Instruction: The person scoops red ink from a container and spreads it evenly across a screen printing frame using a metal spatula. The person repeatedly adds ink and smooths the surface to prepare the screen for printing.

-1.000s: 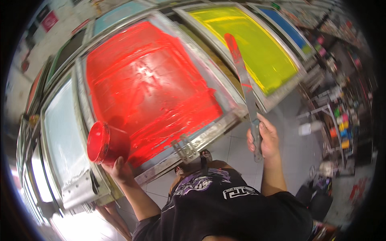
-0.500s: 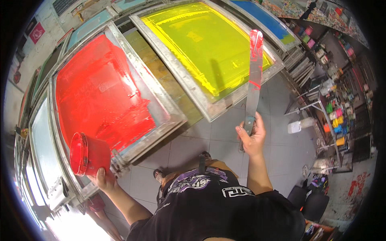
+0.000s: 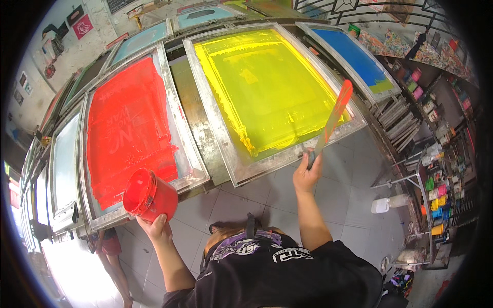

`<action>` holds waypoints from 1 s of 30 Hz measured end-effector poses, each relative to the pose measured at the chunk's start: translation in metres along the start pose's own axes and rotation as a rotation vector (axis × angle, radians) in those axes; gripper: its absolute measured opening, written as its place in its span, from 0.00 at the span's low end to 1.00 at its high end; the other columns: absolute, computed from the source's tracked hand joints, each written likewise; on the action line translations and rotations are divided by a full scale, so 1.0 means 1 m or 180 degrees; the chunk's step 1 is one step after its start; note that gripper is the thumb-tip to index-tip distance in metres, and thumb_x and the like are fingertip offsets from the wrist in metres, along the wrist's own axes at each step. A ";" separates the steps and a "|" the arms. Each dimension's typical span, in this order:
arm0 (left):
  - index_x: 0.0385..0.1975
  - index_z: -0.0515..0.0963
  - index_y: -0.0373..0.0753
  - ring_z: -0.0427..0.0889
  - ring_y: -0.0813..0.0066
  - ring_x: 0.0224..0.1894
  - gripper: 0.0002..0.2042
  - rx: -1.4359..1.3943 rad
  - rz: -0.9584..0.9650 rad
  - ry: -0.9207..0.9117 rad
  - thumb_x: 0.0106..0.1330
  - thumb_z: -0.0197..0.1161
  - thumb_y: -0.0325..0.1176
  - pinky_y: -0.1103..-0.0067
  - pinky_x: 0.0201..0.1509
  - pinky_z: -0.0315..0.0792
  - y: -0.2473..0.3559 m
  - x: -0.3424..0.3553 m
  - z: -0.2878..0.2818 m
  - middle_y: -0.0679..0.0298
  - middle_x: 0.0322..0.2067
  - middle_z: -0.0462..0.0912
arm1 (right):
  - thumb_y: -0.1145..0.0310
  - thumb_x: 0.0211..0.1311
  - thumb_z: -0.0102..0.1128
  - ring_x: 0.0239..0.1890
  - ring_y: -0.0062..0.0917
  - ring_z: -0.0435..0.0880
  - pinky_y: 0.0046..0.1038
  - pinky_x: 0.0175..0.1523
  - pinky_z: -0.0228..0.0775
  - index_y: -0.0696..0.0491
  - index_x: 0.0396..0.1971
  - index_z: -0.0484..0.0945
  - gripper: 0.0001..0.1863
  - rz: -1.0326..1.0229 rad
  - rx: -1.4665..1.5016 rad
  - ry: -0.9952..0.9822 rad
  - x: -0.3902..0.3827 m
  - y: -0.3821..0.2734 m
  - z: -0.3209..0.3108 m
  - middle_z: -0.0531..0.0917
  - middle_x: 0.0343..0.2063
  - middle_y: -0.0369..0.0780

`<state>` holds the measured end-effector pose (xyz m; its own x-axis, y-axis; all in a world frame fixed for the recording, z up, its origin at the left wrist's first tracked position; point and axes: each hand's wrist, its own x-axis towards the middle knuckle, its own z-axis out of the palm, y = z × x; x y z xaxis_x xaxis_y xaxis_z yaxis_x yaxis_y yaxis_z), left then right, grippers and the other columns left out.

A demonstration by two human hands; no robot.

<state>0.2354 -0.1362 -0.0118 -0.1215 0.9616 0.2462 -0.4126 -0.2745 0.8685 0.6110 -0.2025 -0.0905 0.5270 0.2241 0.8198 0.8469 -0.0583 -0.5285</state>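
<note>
My left hand (image 3: 158, 226) is closed around the base of a red tub (image 3: 163, 200), which tilts with its mouth to the left. The tub is just off the front edge of a framed printing screen coated in red ink (image 3: 123, 128). In my right hand (image 3: 307, 175) is a long ink spatula (image 3: 334, 115), gripped by its dark handle. Its blade points up and away, smeared with red ink towards the tip. Behind the blade lies a second screen covered with yellow ink (image 3: 267, 92); whether blade and frame touch I cannot tell.
A screen with blue ink (image 3: 352, 56) lies at the far right, and a pale screen (image 3: 67, 159) at the far left. Shelves with several ink pots (image 3: 436, 197) stand on the right. Another person's legs (image 3: 117, 267) show at the lower left.
My left hand has carried the red tub to the right. The spatula has come lower and now leans to the right. The view has shifted, showing more of the far wall.
</note>
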 end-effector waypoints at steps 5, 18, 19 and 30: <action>0.52 0.67 0.29 0.76 0.67 0.49 0.38 0.0118 -0.0024 -0.0080 0.36 0.75 0.31 0.71 0.55 0.69 -0.002 -0.006 0.010 0.58 0.46 0.76 | 0.77 0.62 0.54 0.33 0.38 0.78 0.33 0.36 0.71 0.63 0.52 0.65 0.19 0.0057 0.0118 0.0097 -0.005 0.003 0.011 0.78 0.36 0.46; 0.51 0.68 0.30 0.77 0.68 0.46 0.37 0.0198 -0.0317 -0.0183 0.35 0.76 0.29 0.73 0.52 0.71 -0.023 -0.004 0.023 0.59 0.44 0.77 | 0.73 0.64 0.51 0.37 0.49 0.74 0.41 0.42 0.67 0.67 0.54 0.61 0.22 0.0200 -0.0300 0.0367 0.004 0.037 0.035 0.74 0.38 0.54; 0.51 0.68 0.30 0.77 0.68 0.46 0.37 0.0206 -0.0325 -0.0206 0.34 0.76 0.29 0.73 0.53 0.71 -0.026 -0.003 0.025 0.59 0.45 0.77 | 0.73 0.64 0.51 0.38 0.50 0.74 0.42 0.43 0.68 0.67 0.54 0.62 0.21 0.0155 -0.0320 0.0386 0.011 0.041 0.040 0.74 0.39 0.54; 0.49 0.70 0.31 0.77 0.71 0.46 0.37 0.0625 -0.0272 -0.0733 0.33 0.77 0.31 0.74 0.53 0.70 -0.037 0.004 0.067 0.60 0.43 0.79 | 0.72 0.64 0.51 0.39 0.46 0.79 0.38 0.36 0.73 0.61 0.56 0.64 0.21 -0.0474 -0.0928 0.0251 0.051 0.056 0.041 0.77 0.42 0.50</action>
<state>0.3106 -0.1223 -0.0144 0.1231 0.9629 0.2403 -0.2274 -0.2084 0.9512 0.6831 -0.1544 -0.0872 0.3901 0.1758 0.9038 0.8936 -0.3090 -0.3256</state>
